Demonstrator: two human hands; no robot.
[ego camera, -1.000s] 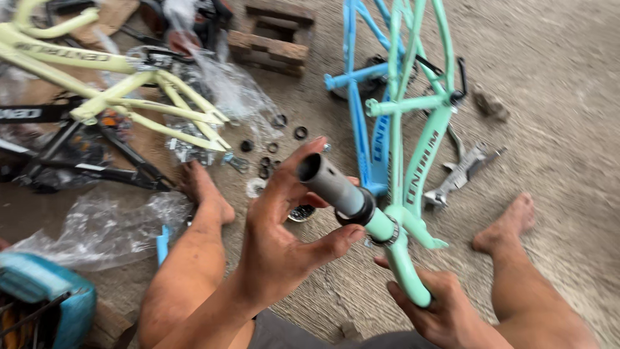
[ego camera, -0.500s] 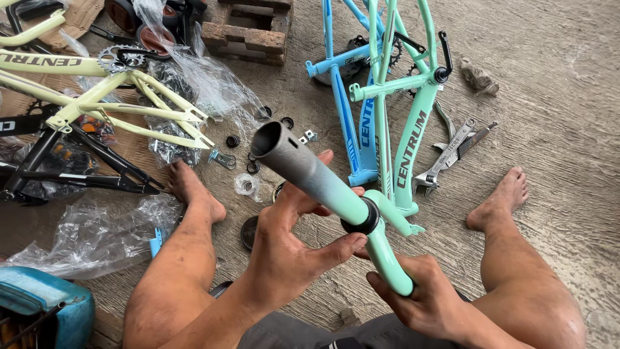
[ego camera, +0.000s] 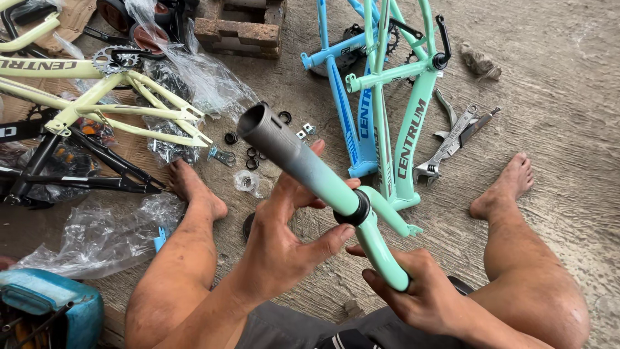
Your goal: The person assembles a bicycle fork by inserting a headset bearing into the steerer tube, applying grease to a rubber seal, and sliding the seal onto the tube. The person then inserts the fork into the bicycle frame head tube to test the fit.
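Note:
I sit on the concrete floor holding a mint-green bicycle fork (ego camera: 371,242) with a grey threaded steerer tube (ego camera: 284,148) pointing up and to the left. My left hand (ego camera: 284,242) wraps around the tube just above a black ring (ego camera: 354,208) seated at the fork crown. My right hand (ego camera: 413,291) grips a green fork leg lower down. My bare legs stretch out on either side.
A mint-green frame (ego camera: 413,110) and a blue frame (ego camera: 339,84) stand ahead. A pale yellow frame (ego camera: 110,97) lies at the left over plastic wrap. Black rings (ego camera: 252,155) and small parts are scattered on the floor. Wrenches (ego camera: 452,139) lie at the right. A brick (ego camera: 239,29) sits beyond.
The fork's steerer tube has swung up and to the left. My left hand has slid down the tube toward the black ring. My right hand keeps its hold on the leg.

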